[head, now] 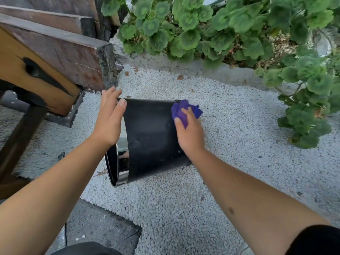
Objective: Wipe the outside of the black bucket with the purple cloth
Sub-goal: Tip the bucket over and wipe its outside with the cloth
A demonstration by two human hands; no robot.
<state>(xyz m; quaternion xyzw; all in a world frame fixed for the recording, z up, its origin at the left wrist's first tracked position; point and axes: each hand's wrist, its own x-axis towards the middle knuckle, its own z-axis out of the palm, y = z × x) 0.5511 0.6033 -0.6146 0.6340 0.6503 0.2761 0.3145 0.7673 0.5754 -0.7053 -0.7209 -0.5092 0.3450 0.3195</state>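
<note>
The black bucket lies tipped on its side over white gravel, its chrome-rimmed mouth facing left and toward me. My left hand grips the rim at the top, thumb on the outer wall. My right hand presses the bunched purple cloth against the bucket's outer wall near its base end, on the right. Part of the cloth sticks out past my fingers; the rest is under my palm.
White gravel covers the ground around the bucket. A wooden bench or step structure stands close at the left. Green leafy plants line the back and right side. A dark paving slab lies near my feet.
</note>
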